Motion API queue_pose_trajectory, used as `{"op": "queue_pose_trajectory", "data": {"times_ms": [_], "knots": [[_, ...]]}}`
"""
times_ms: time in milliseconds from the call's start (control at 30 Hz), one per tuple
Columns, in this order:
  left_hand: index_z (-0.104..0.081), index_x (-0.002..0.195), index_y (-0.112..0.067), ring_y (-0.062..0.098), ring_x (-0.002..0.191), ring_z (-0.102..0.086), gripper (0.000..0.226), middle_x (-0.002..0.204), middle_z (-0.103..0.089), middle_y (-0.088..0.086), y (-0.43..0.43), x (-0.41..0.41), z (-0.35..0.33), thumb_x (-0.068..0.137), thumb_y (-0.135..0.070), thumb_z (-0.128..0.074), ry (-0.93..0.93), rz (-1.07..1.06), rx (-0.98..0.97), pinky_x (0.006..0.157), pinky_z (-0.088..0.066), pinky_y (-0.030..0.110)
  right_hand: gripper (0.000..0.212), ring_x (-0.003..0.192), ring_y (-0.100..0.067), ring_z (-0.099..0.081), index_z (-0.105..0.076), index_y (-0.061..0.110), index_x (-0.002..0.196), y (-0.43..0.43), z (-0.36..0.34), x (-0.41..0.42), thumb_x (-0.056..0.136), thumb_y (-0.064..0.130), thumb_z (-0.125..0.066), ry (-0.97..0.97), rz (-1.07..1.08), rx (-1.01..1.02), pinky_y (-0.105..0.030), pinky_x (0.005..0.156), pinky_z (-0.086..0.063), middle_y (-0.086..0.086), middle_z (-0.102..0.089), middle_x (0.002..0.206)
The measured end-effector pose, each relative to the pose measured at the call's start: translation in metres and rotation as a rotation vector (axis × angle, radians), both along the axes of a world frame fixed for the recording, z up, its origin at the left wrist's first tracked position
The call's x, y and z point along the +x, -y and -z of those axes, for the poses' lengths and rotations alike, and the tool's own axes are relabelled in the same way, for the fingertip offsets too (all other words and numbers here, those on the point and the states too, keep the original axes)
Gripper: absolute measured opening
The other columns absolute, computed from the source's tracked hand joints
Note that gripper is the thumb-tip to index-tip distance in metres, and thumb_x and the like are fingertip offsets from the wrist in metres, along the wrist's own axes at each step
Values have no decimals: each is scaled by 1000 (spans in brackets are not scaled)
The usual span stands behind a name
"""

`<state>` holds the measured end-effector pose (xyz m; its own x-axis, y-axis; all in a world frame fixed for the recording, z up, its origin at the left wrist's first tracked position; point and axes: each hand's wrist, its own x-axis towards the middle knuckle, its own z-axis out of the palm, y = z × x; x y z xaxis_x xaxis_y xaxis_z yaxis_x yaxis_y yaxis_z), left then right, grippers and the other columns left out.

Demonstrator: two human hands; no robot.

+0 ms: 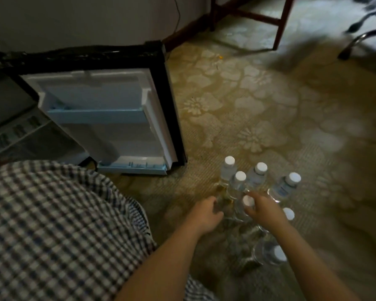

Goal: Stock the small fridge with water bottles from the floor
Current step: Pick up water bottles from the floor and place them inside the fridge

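Head cam: my right hand (261, 210) grips a capped water bottle (244, 208) in the cluster on the floor (258, 109); left hand (206, 213) curled beside it (grip unclear). Fridge door (104, 118) open.

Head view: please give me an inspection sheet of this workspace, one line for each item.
Surface: floral carpet, bare around the fridge.
Job's things: fridge door open, its shelves hold nothing; seven white-capped bottles clustered on the carpet.
Clutter: small yellow scrap.
Grippers: left hand on a bottle's side; right hand around a capped bottle's top.
Cables: one black cord down the wall.
Surroundings: wooden table legs, metal chair base.
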<state>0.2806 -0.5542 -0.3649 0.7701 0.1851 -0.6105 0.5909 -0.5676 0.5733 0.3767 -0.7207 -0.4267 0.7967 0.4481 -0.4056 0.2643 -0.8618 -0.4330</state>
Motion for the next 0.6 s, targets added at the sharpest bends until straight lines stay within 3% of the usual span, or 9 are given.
{"op": "queue_pose_trajectory", "data": {"times_ms": [67, 133, 267, 367, 467, 600], "knots": [[-43, 135, -12, 25, 124, -48, 47, 135, -50, 11, 10, -3, 8, 91, -28, -53, -24, 41, 11, 102, -40, 32, 48, 102, -25, -63, -40, 24, 135, 3, 10, -6, 91, 37, -53, 29, 7, -31, -40, 84, -53, -6, -64, 117], [-42, 136, -13, 25, 127, -45, 49, 137, -47, 11, 14, -3, 12, 91, -30, -54, -52, 72, 3, 104, -39, 33, 44, 97, -24, -64, -44, 23, 131, 3, 18, -7, 91, 36, -53, 57, 55, -15, -39, 82, -53, -5, -67, 110], [-39, 138, -15, 24, 129, -43, 55, 140, -44, 9, 13, -4, 15, 89, -32, -57, -81, 72, -13, 105, -38, 34, 19, 82, -19, -64, -64, 19, 96, 0, 16, -3, 82, 32, -66, 49, 142, 138, -41, 75, -54, 0, -69, 87], [-31, 144, -16, 23, 135, -37, 67, 147, -38, 8, 11, -4, 12, 86, -34, -61, -39, 55, -28, 110, -34, 35, 14, 61, -15, -56, -63, 16, 73, 0, 0, -4, 76, 26, -73, 37, 272, 404, -42, 62, -49, -2, -61, 63], [-28, 143, -24, 20, 133, -39, 76, 145, -40, 0, 12, -8, 9, 79, -33, -69, 68, 21, -126, 107, -35, 34, 19, 56, -17, -48, -65, 7, 73, -5, -32, -9, 73, 22, -76, 23, 281, 606, -36, 56, -40, -17, -58, 61], [-38, 130, -40, 11, 117, -54, 77, 127, -55, -11, 13, -9, 0, 66, -33, -79, 245, -91, -263, 98, -48, 39, 12, 55, -14, -46, -68, 10, 74, -27, -87, -17, 72, 16, -78, 71, 165, 731, -34, 53, -38, -19, -58, 61]]}}
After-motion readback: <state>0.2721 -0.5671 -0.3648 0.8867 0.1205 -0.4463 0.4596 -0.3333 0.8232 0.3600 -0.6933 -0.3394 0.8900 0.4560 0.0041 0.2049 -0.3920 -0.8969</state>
